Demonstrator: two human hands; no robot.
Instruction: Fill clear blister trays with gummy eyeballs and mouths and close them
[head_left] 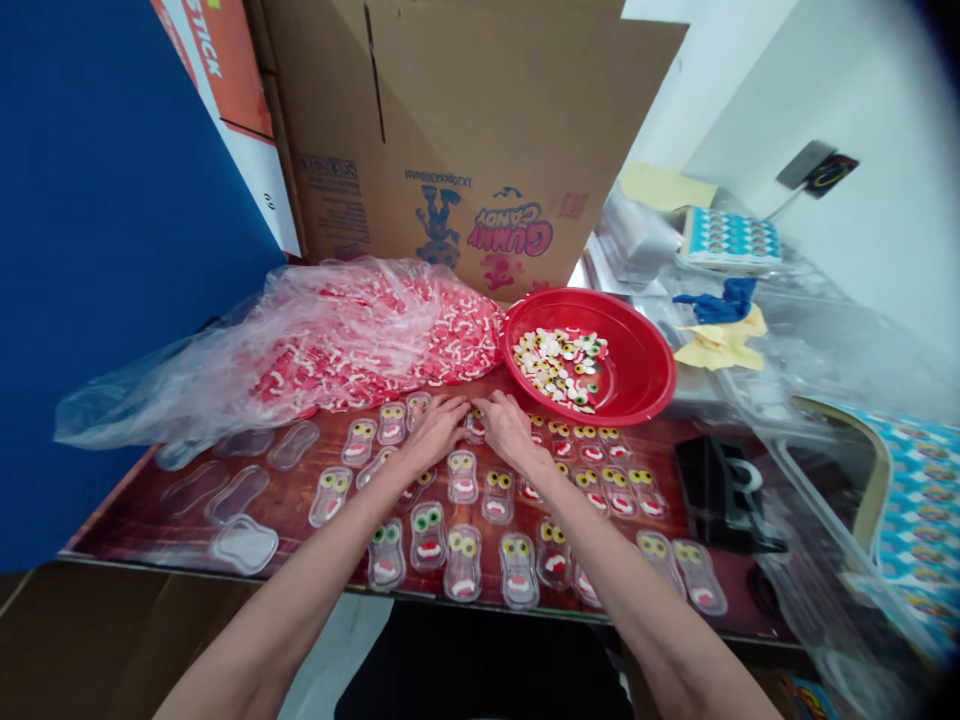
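Observation:
At the far row on the table, my left hand [439, 430] and my right hand [510, 428] meet over a small clear plastic container [475, 428]. Fingers of both hands are closed at its far end, from either side; any small piece between the fingertips is hidden. Around them lie several more clear containers [462, 477], with eye-shaped candies in one end and red-and-white mouth-shaped candies in the other. Just beyond my right hand stands a red bowl [637, 375] with loose eye candies [559, 360]. Behind my left hand rests a large clear bag [360, 330] of red-and-white candies.
Bare clear containers [238, 495] lie at the table's left. A cardboard box [465, 110] stands behind, a blue panel [97, 250] at left. To the right are a black tape dispenser [720, 490], plastic sheeting [817, 480] and printed blue cards [731, 238].

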